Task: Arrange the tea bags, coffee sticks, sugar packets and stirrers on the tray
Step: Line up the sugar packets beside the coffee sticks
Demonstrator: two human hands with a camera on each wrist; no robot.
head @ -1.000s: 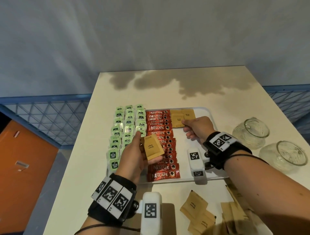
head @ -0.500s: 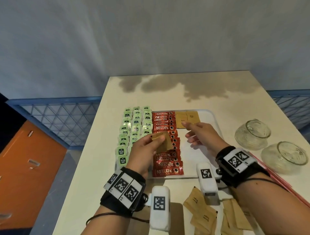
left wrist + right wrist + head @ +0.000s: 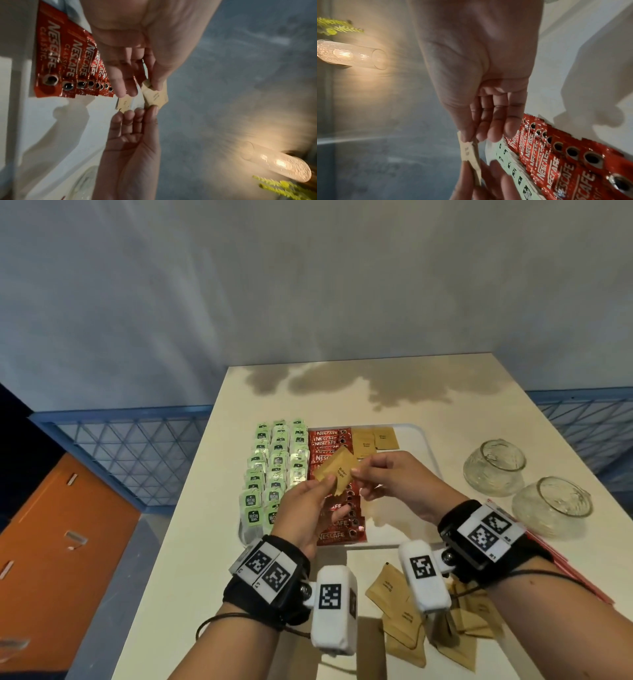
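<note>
Both of my hands have come together above the tray since a moment ago, when my right one was out by the far corner and my left held the packet alone. Now my left hand [image 3: 310, 505] pinches the near corner of the small brown paper sugar packet [image 3: 337, 474] between thumb and fingertips, and my right hand [image 3: 394, 477] pinches its opposite edge with thumb and forefinger, my other fingers loosely extended. The packet hangs tilted in the air over the column of red foil coffee sticks [image 3: 337, 520], touching none of them. I judge this to be the handover in the sugar step: next my left must let go so my right can carry the packet to the bare white floor of the rectangular white plastic tray [image 3: 419, 446], just below the two brown packets already laid flat [image 3: 375, 440] at its far end. The packet looks thin, flat and slightly creased, printed "Brown Sugar" (it will bend easily if squeezed). Pale green tea bags [image 3: 274, 470] fill the left side in rows, and more loose brown packets [image 3: 404, 621] wait on the cream table near me.
</note>
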